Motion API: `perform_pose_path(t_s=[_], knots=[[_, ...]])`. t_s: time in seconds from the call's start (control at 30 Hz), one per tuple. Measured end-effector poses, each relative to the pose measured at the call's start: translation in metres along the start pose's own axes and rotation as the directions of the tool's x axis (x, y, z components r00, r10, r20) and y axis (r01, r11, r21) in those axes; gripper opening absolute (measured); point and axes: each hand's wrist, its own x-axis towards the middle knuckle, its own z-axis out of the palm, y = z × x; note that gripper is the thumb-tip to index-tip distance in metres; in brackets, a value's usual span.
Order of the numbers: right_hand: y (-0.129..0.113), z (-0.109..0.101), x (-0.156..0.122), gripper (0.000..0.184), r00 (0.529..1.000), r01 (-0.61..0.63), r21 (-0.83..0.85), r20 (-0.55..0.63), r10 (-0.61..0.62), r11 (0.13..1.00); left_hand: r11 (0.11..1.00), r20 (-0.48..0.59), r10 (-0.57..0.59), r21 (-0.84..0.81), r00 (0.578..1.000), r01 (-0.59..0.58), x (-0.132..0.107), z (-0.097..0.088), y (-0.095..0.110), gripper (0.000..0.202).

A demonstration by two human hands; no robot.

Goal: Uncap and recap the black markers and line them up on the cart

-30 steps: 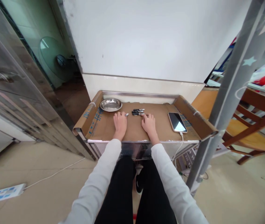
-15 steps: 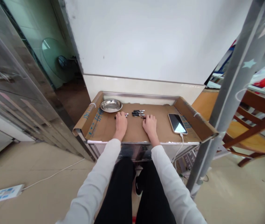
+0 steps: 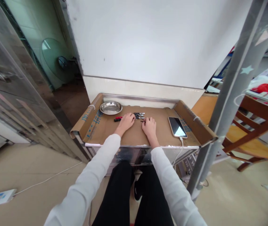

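On the cardboard-lined tabletop (image 3: 107, 133), several black pens with silvery-white ends lie side by side as a small row of pens (image 3: 139, 114). My left hand (image 3: 126, 121) has its fingers curled over the left ends of that row, closed on a pen; its fingertips partly hide what they grip. Left of this hand, a red pen and a black pen (image 3: 118, 119) lie close together, their right ends hidden behind it. My right hand (image 3: 149, 126) rests on the cardboard, fingers bent, with a thin dark pen tip poking out left of its fingertips.
A shallow round metal dish (image 3: 111, 108) sits at the back left. A phone (image 3: 177, 127) with a white charging cable (image 3: 181, 144) lies on the right. Raised cardboard sides (image 3: 195, 122) border the surface. A grey metal post (image 3: 228, 81) and wooden chair (image 3: 254, 131) stand to the right.
My left hand has moved right, from the loose pens to the row's left ends, uncovering the red and black pens. My right hand stays nearly in place. The view has shifted slightly.
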Motion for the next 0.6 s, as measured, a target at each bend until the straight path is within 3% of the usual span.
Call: perform_pose_path(t_s=[0.27,0.47,0.6], knots=[[0.0,-0.0011,0.0035,0.021,1.0,0.001,0.009,0.01,-0.001,1.0,0.999,-0.015,-0.013,-0.031,1.0,0.013,-0.0024,-0.0002,-0.0003,0.016],[-0.0012,-0.0029,0.0052,0.024,0.991,0.126,0.027,0.047,-0.127,0.992,0.999,0.009,-0.015,-0.043,1.0,0.015,-0.0035,-0.0012,-0.0006,0.016],[-0.0008,-0.0032,0.0051,0.023,0.988,0.142,0.038,0.059,-0.144,0.989,0.996,0.011,0.009,-0.089,1.0,-0.008,-0.0044,-0.0015,-0.0007,0.016]])
